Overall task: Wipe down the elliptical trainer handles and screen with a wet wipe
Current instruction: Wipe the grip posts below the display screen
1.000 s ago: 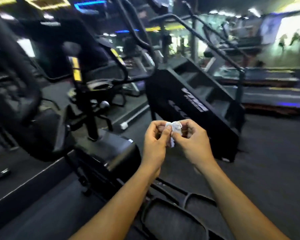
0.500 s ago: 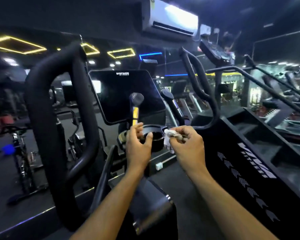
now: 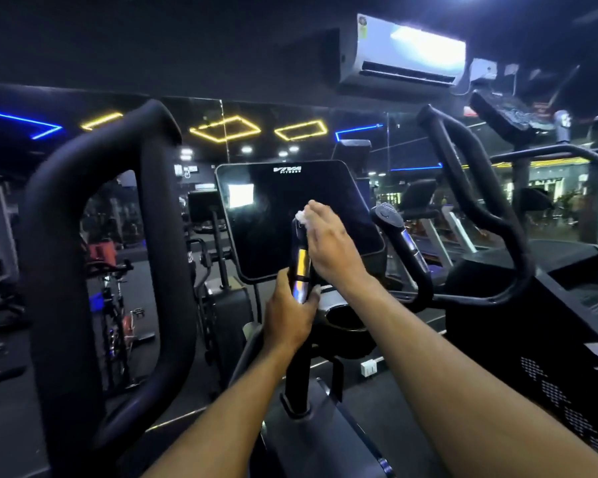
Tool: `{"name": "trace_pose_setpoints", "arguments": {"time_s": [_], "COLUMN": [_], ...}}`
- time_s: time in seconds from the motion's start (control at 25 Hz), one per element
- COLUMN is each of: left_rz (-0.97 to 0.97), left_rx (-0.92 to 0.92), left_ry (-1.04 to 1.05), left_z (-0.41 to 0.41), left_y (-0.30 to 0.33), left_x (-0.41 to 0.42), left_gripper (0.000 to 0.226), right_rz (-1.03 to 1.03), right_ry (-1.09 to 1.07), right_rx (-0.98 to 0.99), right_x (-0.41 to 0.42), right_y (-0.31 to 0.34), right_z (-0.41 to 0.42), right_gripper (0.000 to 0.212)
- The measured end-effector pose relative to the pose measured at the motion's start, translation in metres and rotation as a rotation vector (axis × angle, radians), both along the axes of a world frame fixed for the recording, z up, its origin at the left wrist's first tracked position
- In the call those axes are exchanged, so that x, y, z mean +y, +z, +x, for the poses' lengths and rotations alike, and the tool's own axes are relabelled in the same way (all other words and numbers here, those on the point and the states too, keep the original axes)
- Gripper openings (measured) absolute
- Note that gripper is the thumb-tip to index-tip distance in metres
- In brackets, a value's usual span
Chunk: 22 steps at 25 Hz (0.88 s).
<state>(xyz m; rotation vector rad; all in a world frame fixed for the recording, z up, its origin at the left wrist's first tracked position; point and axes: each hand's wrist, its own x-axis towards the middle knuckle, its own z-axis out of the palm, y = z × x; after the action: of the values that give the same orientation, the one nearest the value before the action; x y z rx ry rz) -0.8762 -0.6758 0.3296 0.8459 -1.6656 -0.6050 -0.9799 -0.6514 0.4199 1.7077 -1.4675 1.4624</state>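
Observation:
I stand at a black elliptical trainer with a dark screen (image 3: 273, 219) at centre. My left hand (image 3: 290, 315) grips the lower part of the short left inner handle (image 3: 300, 267), which has a shiny metal band. My right hand (image 3: 328, 243) presses a crumpled white wet wipe (image 3: 300, 215) against the top of that same handle, in front of the screen. The matching right inner handle (image 3: 399, 232) stands untouched. Large black loop handles rise at the left (image 3: 94, 270) and right (image 3: 480, 208).
A round cup holder (image 3: 346, 313) sits just below the screen. A black stair machine (image 3: 532, 339) stands close on the right. Exercise bikes (image 3: 114, 298) line the left floor. A white air conditioner (image 3: 404, 53) hangs above a mirrored wall.
My view rose from the floor to the console. My left hand took hold of the left inner handle, and my right hand carried the wipe up to the handle's top.

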Motion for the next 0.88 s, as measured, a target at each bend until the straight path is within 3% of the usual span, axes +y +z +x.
{"name": "trace_pose_setpoints", "arguments": {"time_s": [0.28, 0.36, 0.48, 0.68, 0.8, 0.88], "left_rz": [-0.095, -0.062, -0.018, 0.044, 0.014, -0.007], "left_rx": [0.077, 0.086, 0.081, 0.09, 0.091, 0.111], "left_ry": [-0.082, -0.075, -0.088, -0.051, -0.058, -0.065], "left_z": [0.002, 0.001, 0.002, 0.001, -0.002, -0.001], "left_y": [-0.01, -0.008, -0.006, -0.013, -0.011, -0.01], "left_x": [-0.007, -0.005, -0.002, -0.007, -0.006, -0.006], "left_gripper": [0.034, 0.035, 0.053, 0.1, 0.094, 0.088], "right_rz": [-0.022, 0.037, 0.123, 0.065, 0.141, 0.141], "right_ry": [-0.048, -0.102, -0.087, -0.082, -0.122, -0.123], "right_rx": [0.359, 0.339, 0.242, 0.476, 0.319, 0.395], "right_x": [0.005, -0.001, -0.008, 0.005, -0.012, -0.021], "right_y": [-0.055, -0.043, -0.031, -0.048, -0.015, -0.001], "right_z": [-0.025, -0.027, -0.006, -0.033, -0.015, -0.006], "right_gripper": [0.058, 0.065, 0.077, 0.075, 0.081, 0.08]}}
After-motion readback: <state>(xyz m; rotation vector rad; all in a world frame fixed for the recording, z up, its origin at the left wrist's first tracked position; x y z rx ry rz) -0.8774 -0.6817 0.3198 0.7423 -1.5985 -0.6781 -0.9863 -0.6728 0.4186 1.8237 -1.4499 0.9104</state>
